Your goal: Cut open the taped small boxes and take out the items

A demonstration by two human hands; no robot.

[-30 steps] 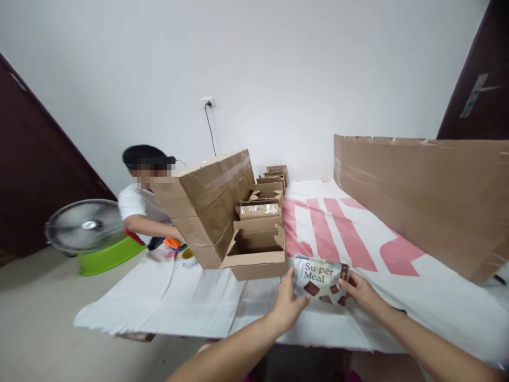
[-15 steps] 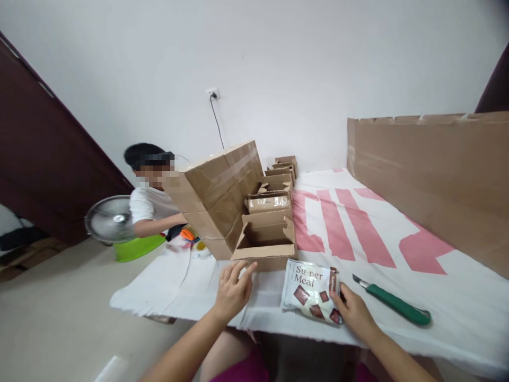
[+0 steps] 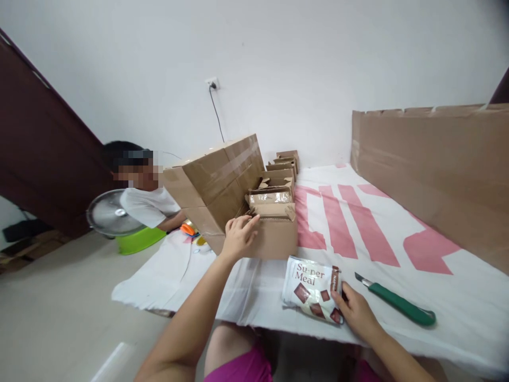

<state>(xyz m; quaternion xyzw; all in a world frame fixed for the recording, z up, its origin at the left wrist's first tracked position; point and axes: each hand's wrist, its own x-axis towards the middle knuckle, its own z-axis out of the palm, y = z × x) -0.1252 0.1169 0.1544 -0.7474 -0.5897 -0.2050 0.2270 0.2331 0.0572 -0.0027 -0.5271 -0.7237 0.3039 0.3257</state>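
One right hand (image 3: pixel 353 313), lower right: pinching the right edge of one printed pouch (image 3: pixel 312 289). Pouch lies left of that hand, lower centre; long axis left-right, dipping rightward, lettering upright. One left hand (image 3: pixel 240 236), centre: fingers on the rim of one near carton (image 3: pixel 274 241); grip hard to tell. One green knife (image 3: pixel 401 303), lower right, blade toward upper left.
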